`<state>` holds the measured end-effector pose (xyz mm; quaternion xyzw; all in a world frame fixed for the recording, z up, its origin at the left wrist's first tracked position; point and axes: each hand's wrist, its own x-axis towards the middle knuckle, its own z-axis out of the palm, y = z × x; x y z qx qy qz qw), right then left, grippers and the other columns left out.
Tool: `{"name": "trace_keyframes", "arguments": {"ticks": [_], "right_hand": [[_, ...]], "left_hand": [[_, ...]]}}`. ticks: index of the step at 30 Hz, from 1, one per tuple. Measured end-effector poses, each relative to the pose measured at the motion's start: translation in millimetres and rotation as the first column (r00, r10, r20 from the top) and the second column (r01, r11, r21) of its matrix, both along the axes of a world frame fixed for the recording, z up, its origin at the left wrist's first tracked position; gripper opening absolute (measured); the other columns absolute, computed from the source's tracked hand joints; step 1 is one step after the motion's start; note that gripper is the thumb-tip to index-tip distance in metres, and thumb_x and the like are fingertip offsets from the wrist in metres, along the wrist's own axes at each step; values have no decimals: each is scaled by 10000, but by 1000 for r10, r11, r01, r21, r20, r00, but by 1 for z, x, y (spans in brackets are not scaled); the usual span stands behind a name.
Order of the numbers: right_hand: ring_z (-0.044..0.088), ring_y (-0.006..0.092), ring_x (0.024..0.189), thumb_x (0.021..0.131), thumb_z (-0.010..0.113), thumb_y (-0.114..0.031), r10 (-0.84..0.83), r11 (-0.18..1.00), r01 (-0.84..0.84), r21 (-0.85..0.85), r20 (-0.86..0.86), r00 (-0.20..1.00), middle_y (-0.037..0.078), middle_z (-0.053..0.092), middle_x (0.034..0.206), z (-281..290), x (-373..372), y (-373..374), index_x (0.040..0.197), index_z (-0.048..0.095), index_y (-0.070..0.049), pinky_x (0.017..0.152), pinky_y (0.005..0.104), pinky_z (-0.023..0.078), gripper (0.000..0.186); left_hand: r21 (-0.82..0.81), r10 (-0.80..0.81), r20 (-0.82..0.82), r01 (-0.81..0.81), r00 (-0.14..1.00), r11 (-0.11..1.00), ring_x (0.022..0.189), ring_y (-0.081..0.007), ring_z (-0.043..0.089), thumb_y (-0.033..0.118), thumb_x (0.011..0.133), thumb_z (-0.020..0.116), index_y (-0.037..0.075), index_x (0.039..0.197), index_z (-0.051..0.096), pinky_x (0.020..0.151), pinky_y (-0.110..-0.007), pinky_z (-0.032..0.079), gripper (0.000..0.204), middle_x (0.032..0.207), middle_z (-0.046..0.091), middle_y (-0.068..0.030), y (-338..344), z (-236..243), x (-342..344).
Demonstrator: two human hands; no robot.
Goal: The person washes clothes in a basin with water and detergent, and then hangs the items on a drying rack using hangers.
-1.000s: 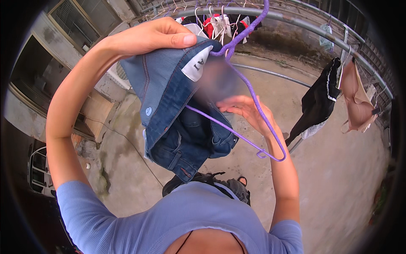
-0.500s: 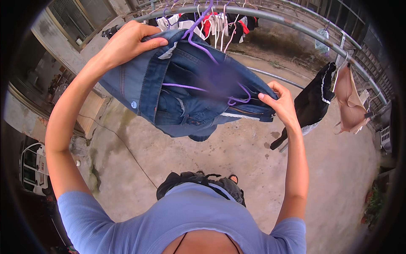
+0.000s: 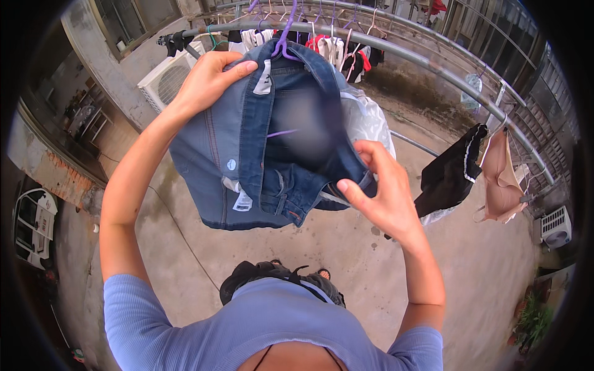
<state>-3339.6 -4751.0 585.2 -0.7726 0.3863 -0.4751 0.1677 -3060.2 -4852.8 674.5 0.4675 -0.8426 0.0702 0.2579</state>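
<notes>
Blue denim jeans [image 3: 223,154] hang in front of me, their waistband turned toward me and spread into a loop. A purple hanger [image 3: 286,44] rises at the far side of the waistband, and part of its bar shows inside the loop. My left hand [image 3: 210,83] is closed on the waistband's upper left edge, beside a white label [image 3: 263,78]. On the lower right edge, my right hand [image 3: 390,191] has the waistband between thumb and fingers. A blurred patch hides the middle of the opening. White tags [image 3: 242,201] stick out along the lower left side.
A curved metal rail [image 3: 421,59] crosses above, with several hangers and garments behind. White patterned cloth [image 3: 369,120] is just behind the jeans. Black clothing [image 3: 455,170] and a beige garment [image 3: 500,176] hang at right. An outdoor air-conditioner unit [image 3: 166,83] is at far left.
The waistband has swung from a flat, stretched shape to a rounder open loop. My right hand has moved nearer and left along it. The hanger's lower right part is now hidden.
</notes>
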Motion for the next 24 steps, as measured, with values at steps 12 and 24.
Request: {"name": "trace_keyframes", "arguments": {"ticks": [12,24], "right_hand": [[559,290,668,729,649,-223,-189,903,33,-429,-328,925,123,574,770,62,-14,-50,1010,511,-63,606,367,430,352],[576,290,627,805,580,-201,-177,983,171,-60,-118,977,160,585,682,64,-11,-37,950,548,-34,603,317,431,224]], "left_hand": [[261,-248,-685,548,685,794,644,-49,493,263,854,547,-12,830,610,590,-213,407,283,700,582,8,27,-6,-14],[-283,-124,-265,46,956,958,701,-193,551,50,694,658,32,953,455,628,-292,450,330,823,548,-71,18,-101,-36]]}}
